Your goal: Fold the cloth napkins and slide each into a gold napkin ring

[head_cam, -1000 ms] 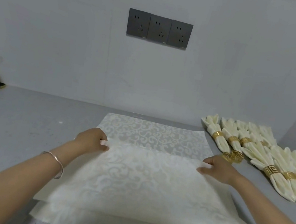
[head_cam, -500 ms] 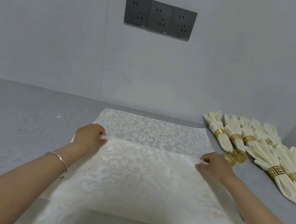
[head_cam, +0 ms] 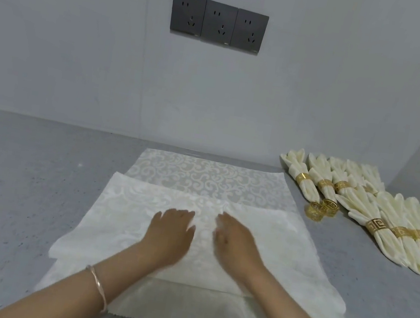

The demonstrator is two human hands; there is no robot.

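Both hands have moved from the fold's ends to mid-napkin; left hand and right hand lie released, flat.

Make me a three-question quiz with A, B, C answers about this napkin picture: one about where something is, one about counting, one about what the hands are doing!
1. Where do the loose gold napkin rings lie?
A. on the spread napkin
B. between the spread napkin and the finished napkins
C. by the left edge

2. How many wall sockets are there?
A. two
B. three
C. five

3. What are the hands doing?
A. lying flat on the cloth
B. holding a ring
C. lifting a corner

Answers: 1 B, they lie on the grey counter between the spread napkin and the finished napkins. 2 B, three dark plates in a row. 3 A, left hand and right hand rest palm down with fingers open.
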